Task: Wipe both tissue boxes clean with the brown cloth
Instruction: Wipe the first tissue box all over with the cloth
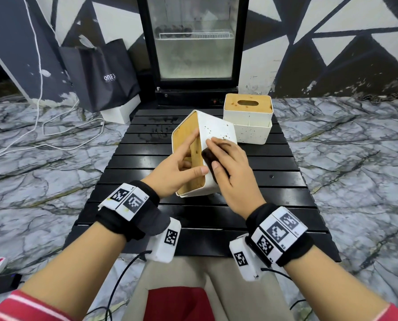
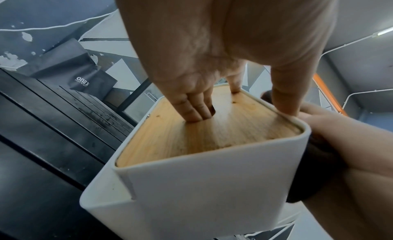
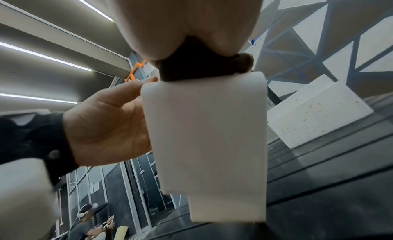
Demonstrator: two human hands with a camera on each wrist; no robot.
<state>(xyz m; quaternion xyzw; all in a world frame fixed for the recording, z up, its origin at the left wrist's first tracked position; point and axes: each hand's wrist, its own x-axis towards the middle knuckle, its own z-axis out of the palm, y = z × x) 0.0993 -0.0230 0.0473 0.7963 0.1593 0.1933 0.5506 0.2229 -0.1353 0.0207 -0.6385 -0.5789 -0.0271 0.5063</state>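
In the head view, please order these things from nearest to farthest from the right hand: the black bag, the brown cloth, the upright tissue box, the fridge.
1. The brown cloth, under the right hand, pressed on the tilted tissue box.
2. The upright tissue box, just behind, on the black table.
3. The fridge, straight behind the table.
4. The black bag, far left on the floor; fridge and bag are nearly equal.

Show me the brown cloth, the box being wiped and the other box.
brown cloth [image 1: 210,158], head view, the dark wad under the right hand.
tilted tissue box [image 1: 216,128], head view, its speckled white side.
second tissue box [image 1: 253,135], head view, its white front.
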